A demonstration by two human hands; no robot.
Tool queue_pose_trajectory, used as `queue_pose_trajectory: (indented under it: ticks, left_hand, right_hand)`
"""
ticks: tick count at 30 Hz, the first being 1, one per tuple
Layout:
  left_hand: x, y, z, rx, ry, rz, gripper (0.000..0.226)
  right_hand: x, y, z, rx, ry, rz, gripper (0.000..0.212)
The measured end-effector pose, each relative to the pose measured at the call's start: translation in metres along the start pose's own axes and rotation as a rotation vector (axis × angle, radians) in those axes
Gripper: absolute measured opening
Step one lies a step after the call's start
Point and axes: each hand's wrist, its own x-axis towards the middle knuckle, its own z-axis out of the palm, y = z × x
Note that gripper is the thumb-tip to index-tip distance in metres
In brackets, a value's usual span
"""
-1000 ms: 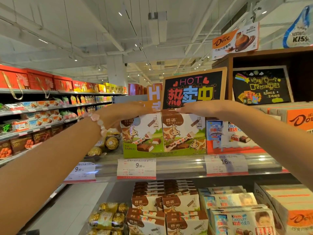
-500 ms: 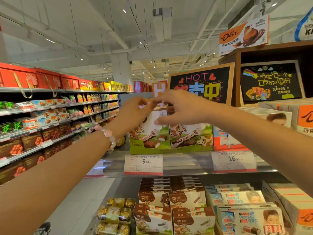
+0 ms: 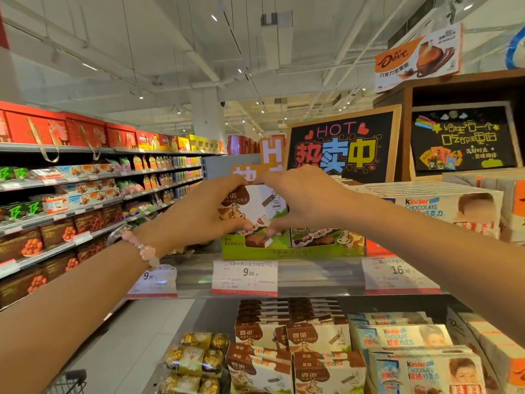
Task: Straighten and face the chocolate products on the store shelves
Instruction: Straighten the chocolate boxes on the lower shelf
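A white-and-brown Bainuo chocolate box (image 3: 257, 207) with a cow picture stands in the left slot of a green display tray (image 3: 292, 251) on the top shelf. My left hand (image 3: 204, 213) grips its left side, fingers over the top edge and thumb under the front. From the right, my right hand (image 3: 304, 200) holds the same box the same way. A second Bainuo box (image 3: 326, 237) sits in the tray's right slot, mostly hidden by my right hand. More Bainuo boxes (image 3: 292, 336) are stacked on the shelf below.
Kinder chocolate boxes (image 3: 443, 209) stand right of the tray, with more Kinder packs (image 3: 412, 362) below. Gold-wrapped chocolates (image 3: 193, 356) lie at the lower left. A "HOT" chalkboard sign (image 3: 341, 146) stands behind the tray. Price tags (image 3: 244, 277) line the shelf edge. An aisle of shelves (image 3: 85, 194) runs along the left.
Both hands moved from resting on top of the two boxes to closing round the left box, which now sits higher and tilted in the tray. The camera shifted slightly left.
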Motion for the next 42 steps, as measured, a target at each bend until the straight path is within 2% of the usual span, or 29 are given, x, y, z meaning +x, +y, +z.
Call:
queue_pose_trajectory:
  ticks: [6,13,17,19,22,24,26,27,29,32,36,42]
  left_hand:
    - [-0.003,0.005,-0.003,0.129,0.021,0.053,0.06]
    - [-0.003,0.005,0.0,0.122,-0.061,0.006,0.083]
    - [-0.005,0.009,0.005,0.027,0.005,0.004,0.069]
    - [-0.006,0.01,0.005,0.008,-0.006,-0.014,0.07]
    - [-0.008,0.008,0.002,0.024,-0.044,-0.066,0.074]
    - [-0.015,0.012,0.007,0.119,0.051,-0.021,0.068]
    - [-0.025,0.022,0.016,0.292,0.266,0.16,0.04]
    - [-0.03,0.028,0.021,0.355,0.315,0.227,0.029]
    - [-0.035,0.039,0.03,0.414,0.256,0.297,0.027]
    - [-0.032,0.052,0.043,0.438,0.106,0.266,0.029]
    - [-0.028,0.061,0.052,0.548,0.093,0.238,0.032]
    - [-0.023,0.061,0.052,0.511,0.052,0.278,0.018]
  right_hand:
    - [-0.003,-0.002,-0.002,0.0,0.0,-0.003,0.084]
    - [-0.003,0.005,0.0,0.001,-0.111,-0.077,0.09]
    - [-0.003,0.006,-0.005,-0.007,-0.105,-0.098,0.075]
    - [-0.003,0.007,-0.006,0.052,-0.131,-0.094,0.071]
    - [-0.005,0.013,-0.005,0.111,-0.207,-0.065,0.082]
    - [-0.007,0.012,-0.003,0.106,-0.183,-0.059,0.094]
    - [-0.009,0.011,0.0,0.08,-0.157,-0.06,0.094]
    - [-0.009,0.011,0.001,0.071,-0.149,-0.06,0.093]
    - [-0.008,0.011,0.0,0.081,-0.142,-0.056,0.09]
    - [-0.007,0.011,-0.001,0.083,-0.147,-0.051,0.087]
    - [-0.007,0.011,-0.003,0.056,-0.145,-0.048,0.086]
    - [-0.007,0.006,-0.005,0.057,-0.13,-0.03,0.08]
